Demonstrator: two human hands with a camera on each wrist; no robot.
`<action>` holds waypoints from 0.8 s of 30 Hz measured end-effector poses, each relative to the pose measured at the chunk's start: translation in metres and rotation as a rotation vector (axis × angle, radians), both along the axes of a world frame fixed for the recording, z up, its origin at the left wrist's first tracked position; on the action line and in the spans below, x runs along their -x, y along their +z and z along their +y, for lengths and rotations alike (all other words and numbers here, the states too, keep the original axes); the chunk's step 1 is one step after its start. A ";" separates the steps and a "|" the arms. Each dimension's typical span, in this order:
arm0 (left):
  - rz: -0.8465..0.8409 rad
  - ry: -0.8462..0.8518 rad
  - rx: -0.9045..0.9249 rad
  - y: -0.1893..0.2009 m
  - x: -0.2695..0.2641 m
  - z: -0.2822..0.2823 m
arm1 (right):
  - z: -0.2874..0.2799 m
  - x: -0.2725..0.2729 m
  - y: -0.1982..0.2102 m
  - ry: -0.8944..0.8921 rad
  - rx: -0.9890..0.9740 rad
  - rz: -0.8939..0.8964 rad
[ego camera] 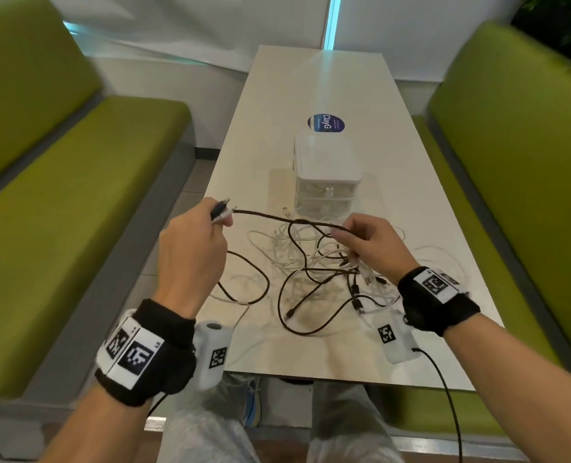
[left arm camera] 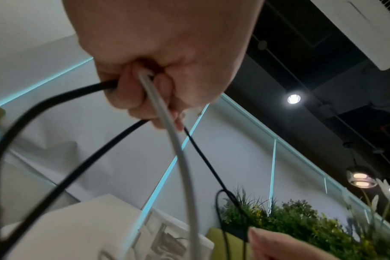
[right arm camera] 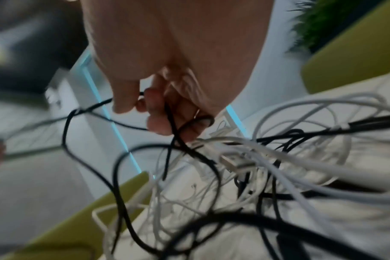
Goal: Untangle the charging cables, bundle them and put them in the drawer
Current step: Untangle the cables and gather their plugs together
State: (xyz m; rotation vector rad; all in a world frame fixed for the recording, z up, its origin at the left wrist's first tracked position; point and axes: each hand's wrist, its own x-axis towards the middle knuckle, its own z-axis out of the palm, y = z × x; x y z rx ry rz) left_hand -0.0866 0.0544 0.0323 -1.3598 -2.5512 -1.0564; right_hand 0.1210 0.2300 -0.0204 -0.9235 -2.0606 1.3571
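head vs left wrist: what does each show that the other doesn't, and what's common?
Only head: the long white table, the round blue sticker, the heap of tangled white and black charging cables, both wrist straps.

Only left wrist: from below, the grey-white cable running out of the curled fingers, plus the dark ceiling lamps and green plants.

Both: the left hand gripping cable ends, the dark braided cable stretched to the right hand, the small white plastic drawer unit.
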 end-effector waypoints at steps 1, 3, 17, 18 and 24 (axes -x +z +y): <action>0.023 -0.013 0.107 -0.005 0.005 0.002 | 0.001 -0.003 0.002 0.016 0.005 0.022; 0.074 -0.052 0.375 -0.017 0.008 0.006 | -0.001 -0.006 0.004 0.054 -0.036 -0.010; 0.245 -0.430 0.377 -0.008 -0.067 0.046 | -0.025 0.005 0.012 0.153 -0.605 -0.336; 0.289 -0.414 0.420 -0.008 -0.068 0.049 | -0.023 0.002 0.011 0.147 -0.605 -0.304; 0.257 -0.385 0.284 -0.006 -0.059 0.051 | -0.010 -0.008 -0.002 0.106 -0.425 -0.240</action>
